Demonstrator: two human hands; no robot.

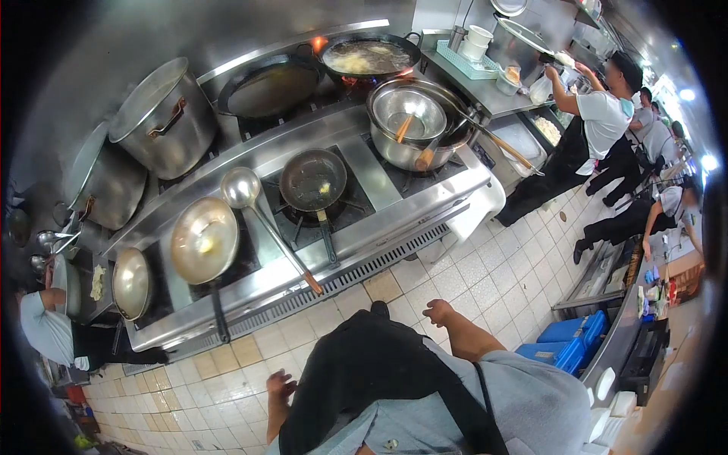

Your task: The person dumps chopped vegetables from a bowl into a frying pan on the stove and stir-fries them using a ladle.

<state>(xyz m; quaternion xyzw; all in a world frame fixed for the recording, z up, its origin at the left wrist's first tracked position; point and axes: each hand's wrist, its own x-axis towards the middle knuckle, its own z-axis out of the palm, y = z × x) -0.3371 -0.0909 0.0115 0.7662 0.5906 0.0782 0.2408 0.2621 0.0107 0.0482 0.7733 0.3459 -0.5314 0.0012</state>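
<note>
Hanging in front of the stove (413,211), the left hand (280,384) and the right hand (437,312) each show an empty grip, fingers apart and loosely curled. On the stove's front half, from its left toward its right, lie the larger pale pan (196,226), the long ladle (240,187), whose wooden handle end reaches the stove's front edge, and the dark pan (309,173); the steel pot (388,147) stands at the stove's front right.

Tall silver metal stockpots (174,125): two. Wide round black metal woks (271,92): two. Shallow round silver metal frying pans (201,231) with long handles: two. Dark round metal frying pan (311,178): one. Long silver metal ladle (243,188) with brown wooden handle end: one. Co-workers (607,125) in pale shirts: at least four.
</note>
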